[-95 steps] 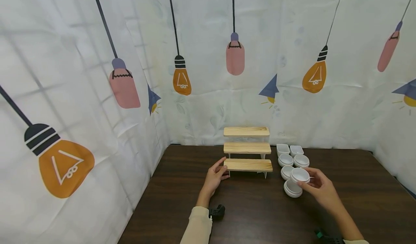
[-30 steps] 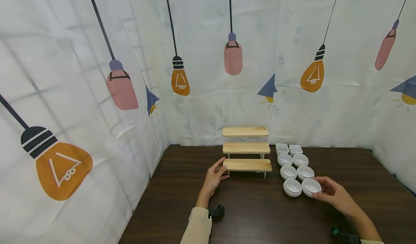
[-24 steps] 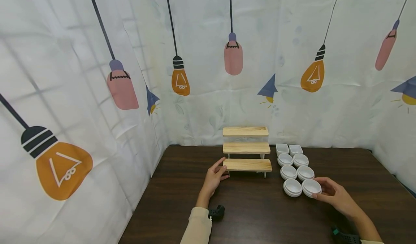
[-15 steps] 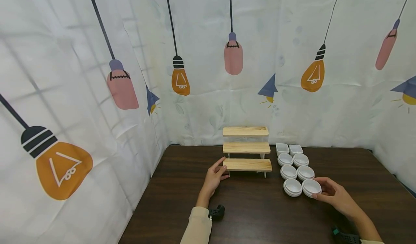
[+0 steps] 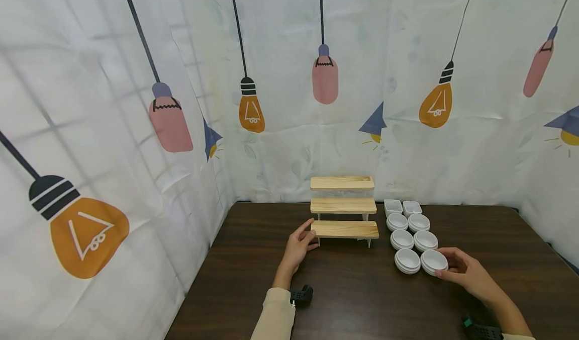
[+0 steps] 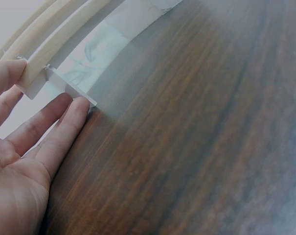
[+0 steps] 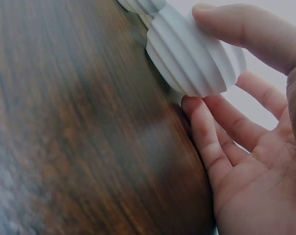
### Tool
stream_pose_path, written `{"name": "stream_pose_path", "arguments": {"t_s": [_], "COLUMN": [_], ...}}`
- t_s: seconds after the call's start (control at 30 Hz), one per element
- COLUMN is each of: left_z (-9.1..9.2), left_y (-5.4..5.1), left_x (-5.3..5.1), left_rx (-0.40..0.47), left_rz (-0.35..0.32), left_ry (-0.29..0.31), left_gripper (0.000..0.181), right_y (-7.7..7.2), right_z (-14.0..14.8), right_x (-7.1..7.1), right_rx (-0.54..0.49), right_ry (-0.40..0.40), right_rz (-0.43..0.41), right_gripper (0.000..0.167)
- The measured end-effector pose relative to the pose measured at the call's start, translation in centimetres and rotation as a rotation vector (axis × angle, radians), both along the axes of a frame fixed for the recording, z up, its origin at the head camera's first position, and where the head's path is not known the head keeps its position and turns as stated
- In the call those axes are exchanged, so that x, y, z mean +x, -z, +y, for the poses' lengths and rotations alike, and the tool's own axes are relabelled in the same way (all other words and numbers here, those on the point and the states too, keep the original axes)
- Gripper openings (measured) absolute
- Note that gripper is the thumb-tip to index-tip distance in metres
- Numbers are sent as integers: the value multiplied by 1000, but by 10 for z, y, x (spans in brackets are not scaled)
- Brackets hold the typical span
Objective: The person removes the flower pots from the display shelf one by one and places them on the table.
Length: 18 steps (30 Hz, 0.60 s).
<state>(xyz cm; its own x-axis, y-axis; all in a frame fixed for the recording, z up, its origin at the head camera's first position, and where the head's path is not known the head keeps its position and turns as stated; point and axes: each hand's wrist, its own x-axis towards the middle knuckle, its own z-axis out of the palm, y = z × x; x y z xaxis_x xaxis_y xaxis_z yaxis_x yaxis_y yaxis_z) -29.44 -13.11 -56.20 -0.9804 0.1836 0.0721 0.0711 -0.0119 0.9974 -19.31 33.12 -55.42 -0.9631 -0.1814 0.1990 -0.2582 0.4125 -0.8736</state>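
A three-step wooden display rack (image 5: 345,229) with clear supports stands at the back of the table. My left hand (image 5: 296,249) holds the left end of its lowest step between thumb and index finger. In the left wrist view, the other fingers (image 6: 64,132) extend by the clear support (image 6: 69,85). At the right, my right hand (image 5: 468,272) grips a stack of round white bowls (image 5: 433,260), thumb on one side and fingers on the other. The right wrist view shows the stack's layered rims (image 7: 187,54) low against the tabletop.
More round white bowl stacks (image 5: 407,260) stand in two columns right of the rack. Behind them are two square white dishes (image 5: 393,207). Dark wood table (image 5: 362,300) lies in front. White printed curtains (image 5: 289,154) hang behind and at both sides.
About three seconds ago my right hand held bowls over the front stacks; it has since moved right and lower, setting them in the right column. My left hand has stayed at the rack.
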Motion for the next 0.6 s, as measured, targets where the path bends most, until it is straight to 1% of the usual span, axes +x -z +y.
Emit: {"name": "stream_pose_path", "arguments": {"t_s": [0.23, 0.33, 0.4, 0.6], "left_z": [0, 0, 1, 1], "left_y": [-1, -2, -2, -2], "left_x": [0, 1, 1, 1], "left_rx": [2, 5, 7, 8], "left_rz": [-3, -6, -10, -8], "left_ry": [1, -2, -4, -3], "left_gripper": [52, 52, 51, 50], "right_y": [1, 2, 2, 3], "right_z": [2, 2, 2, 3], "right_x": [-1, -1, -1, -2], "right_rx": [-2, -15, -3, -4], "right_ry": [-18, -9, -23, -25], "right_rz": [14, 0, 15, 16], "right_gripper": [44, 44, 45, 45]}}
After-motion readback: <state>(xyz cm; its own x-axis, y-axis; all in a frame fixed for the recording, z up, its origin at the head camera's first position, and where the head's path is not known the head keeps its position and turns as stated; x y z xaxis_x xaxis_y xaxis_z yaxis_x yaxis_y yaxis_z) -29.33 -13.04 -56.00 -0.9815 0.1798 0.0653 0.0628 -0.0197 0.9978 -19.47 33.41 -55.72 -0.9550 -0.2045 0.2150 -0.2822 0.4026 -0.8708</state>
